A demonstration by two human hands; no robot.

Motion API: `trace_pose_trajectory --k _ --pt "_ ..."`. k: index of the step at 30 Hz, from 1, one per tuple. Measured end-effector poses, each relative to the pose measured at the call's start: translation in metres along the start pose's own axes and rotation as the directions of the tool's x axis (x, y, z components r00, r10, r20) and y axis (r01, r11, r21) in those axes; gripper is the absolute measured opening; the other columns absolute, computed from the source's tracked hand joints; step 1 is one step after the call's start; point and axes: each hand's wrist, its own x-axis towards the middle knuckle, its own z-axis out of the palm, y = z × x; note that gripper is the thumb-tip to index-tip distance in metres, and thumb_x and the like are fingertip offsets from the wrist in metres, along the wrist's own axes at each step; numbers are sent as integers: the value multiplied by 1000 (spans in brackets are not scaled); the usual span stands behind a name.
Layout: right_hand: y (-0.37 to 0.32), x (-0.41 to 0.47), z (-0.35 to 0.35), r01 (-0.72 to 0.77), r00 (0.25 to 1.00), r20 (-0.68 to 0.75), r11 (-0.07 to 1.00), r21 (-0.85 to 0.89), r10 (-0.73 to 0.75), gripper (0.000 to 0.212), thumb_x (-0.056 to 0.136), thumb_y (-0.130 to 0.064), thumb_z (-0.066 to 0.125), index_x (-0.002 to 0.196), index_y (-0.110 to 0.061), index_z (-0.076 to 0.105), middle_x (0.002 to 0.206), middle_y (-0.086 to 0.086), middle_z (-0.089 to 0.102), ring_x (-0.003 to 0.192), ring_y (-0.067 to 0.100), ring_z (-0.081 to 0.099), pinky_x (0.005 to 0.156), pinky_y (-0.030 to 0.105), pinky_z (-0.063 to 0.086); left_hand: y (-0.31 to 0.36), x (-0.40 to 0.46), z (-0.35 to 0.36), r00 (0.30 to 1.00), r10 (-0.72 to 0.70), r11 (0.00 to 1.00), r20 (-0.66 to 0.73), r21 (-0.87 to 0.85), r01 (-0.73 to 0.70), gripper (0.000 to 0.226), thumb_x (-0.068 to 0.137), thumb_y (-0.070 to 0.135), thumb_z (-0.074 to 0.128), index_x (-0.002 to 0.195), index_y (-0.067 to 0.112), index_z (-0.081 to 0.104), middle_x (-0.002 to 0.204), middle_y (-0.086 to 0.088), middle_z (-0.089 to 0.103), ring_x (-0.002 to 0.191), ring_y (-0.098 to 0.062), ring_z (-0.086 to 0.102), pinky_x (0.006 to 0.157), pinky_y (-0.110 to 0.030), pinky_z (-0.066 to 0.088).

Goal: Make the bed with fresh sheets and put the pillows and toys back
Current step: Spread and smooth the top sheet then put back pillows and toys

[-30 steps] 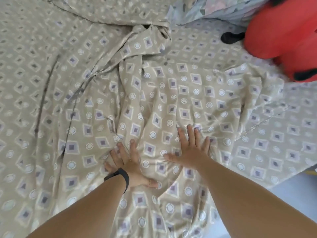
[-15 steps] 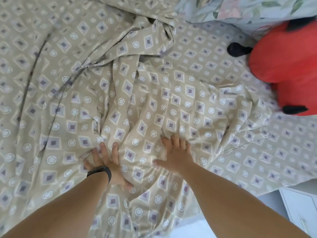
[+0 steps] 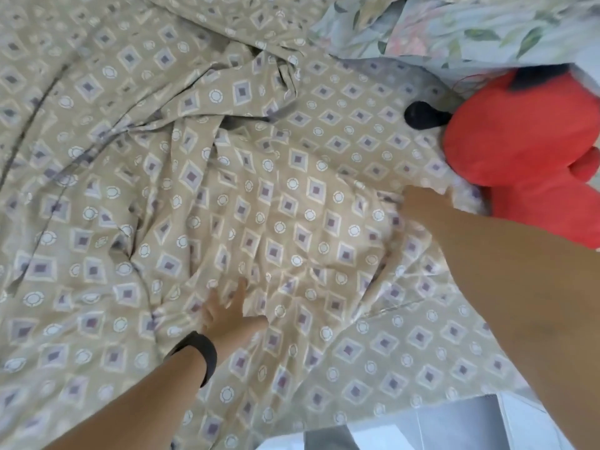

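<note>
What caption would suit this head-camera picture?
Left hand and right hand press a rumpled patterned sheet beside a red plush toy.

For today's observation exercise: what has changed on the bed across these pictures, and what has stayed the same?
The right hand has slid away from the left hand, out toward the red plush toy, smoothing the patterned sheet. The left hand stays flat on the sheet. Nothing was gripped; the toy hasn't been touched.

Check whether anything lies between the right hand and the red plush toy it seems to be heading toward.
Nothing visible does. The right hand lies on the patterned sheet just short of the red plush toy, with only rumpled sheet between them.
</note>
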Motion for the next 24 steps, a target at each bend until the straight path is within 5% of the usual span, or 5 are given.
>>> trace_pose_trajectory --k 5,10,14,19,24 --pt "-4 -55 0 -10 962 239 851 526 -136 25 95 -31 55 99 -7 62 96 10 61 77 23 57 62 28 41 77 -29 16 996 81 988 -39 -128 -85 91 83 27 63 159 33 15 160 -4 25 100 -14 61 80 -29 56" --pt "36 -191 -51 -244 856 420 480 842 -302 57 91 -48 58 132 -9 57 137 15 57 131 36 52 108 50 39 175 -167 37 939 328 937 103 -161 -310 103 80 29 78 156 42 10 157 10 19 129 -14 44 83 -21 51" --pt "53 -295 -125 -270 827 333 200 942 -452 52 82 -38 70 121 -5 65 106 20 74 99 36 72 94 49 53 218 -294 37 892 451 870 -29 -207 -447 117 67 42 87 153 41 8 138 24 27 132 -5 37 103 -24 43" --pt "52 -393 -220 -183 791 114 -54 982 -601 15 88 -3 69 100 -3 60 86 16 64 75 26 66 64 38 53 216 -389 -12 753 471 822 -459 -81 -563 26 82 15 68 102 26 54 87 3 65 78 -18 61 63 -29 45" --pt "28 -425 -259 -179 809 14 -223 958 -587 71 65 -3 81 125 -18 46 75 10 59 67 23 57 65 40 42 188 -443 -57 736 493 829 -464 -7 -560 19 85 5 54 83 23 60 76 -2 65 69 -17 60 63 -31 47"
